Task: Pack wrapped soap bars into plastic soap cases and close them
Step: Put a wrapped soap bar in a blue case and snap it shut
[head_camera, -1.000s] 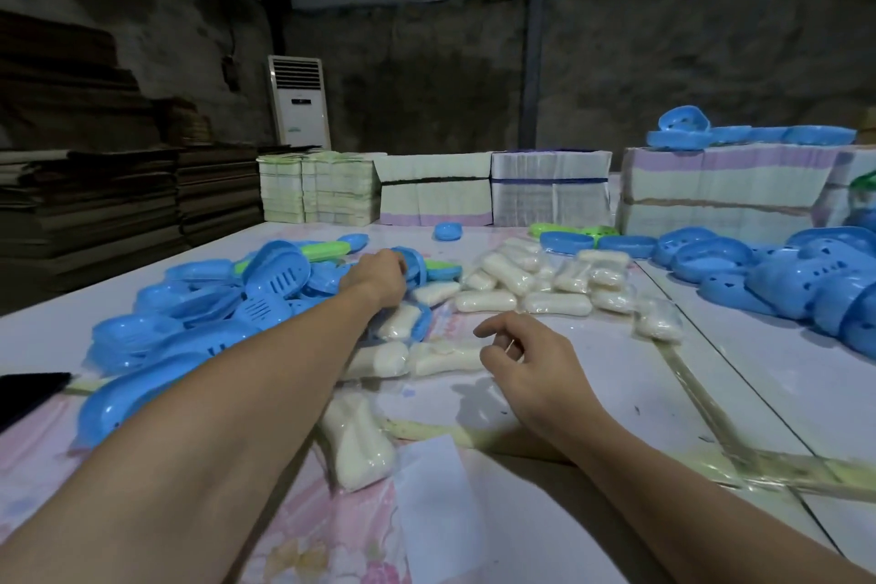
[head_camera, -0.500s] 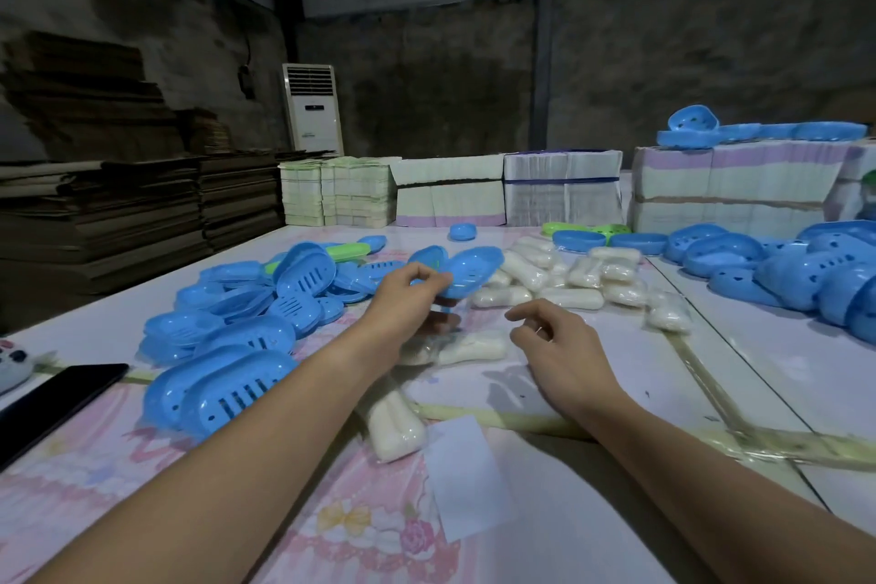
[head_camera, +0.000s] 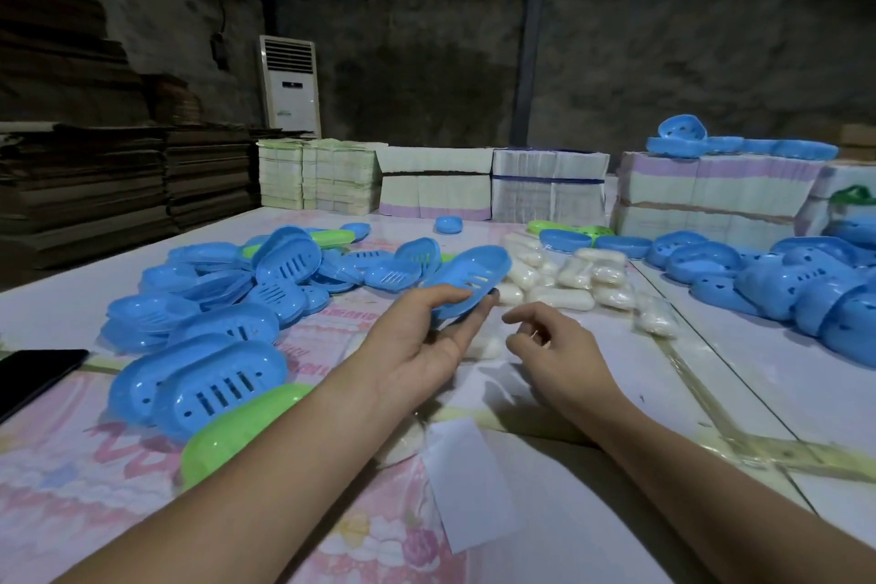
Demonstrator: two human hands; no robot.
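Observation:
My left hand (head_camera: 424, 339) holds a blue slotted soap case half (head_camera: 469, 277) by its near end, lifted above the table. Just to the right, my right hand (head_camera: 545, 341) hovers with fingers curled loosely and nothing in it. A wrapped white soap bar (head_camera: 488, 349) lies on the table between and under the two hands, partly hidden. More wrapped soap bars (head_camera: 564, 277) are heaped beyond the hands. A pile of blue case halves (head_camera: 227, 294) covers the table's left side. Another wrapped bar (head_camera: 403, 441) peeks out from under my left forearm.
A green case half (head_camera: 237, 422) lies near my left forearm. More blue case halves (head_camera: 796, 280) are heaped at the right. Stacks of bundled paper (head_camera: 550, 192) line the far edge. A black phone (head_camera: 33, 375) lies at the left edge. A white slip (head_camera: 474, 484) lies near me.
My left hand has picked a blue case half out of the pile and drawn it back toward me, raised off the table. My right hand has stayed near the soap bar.

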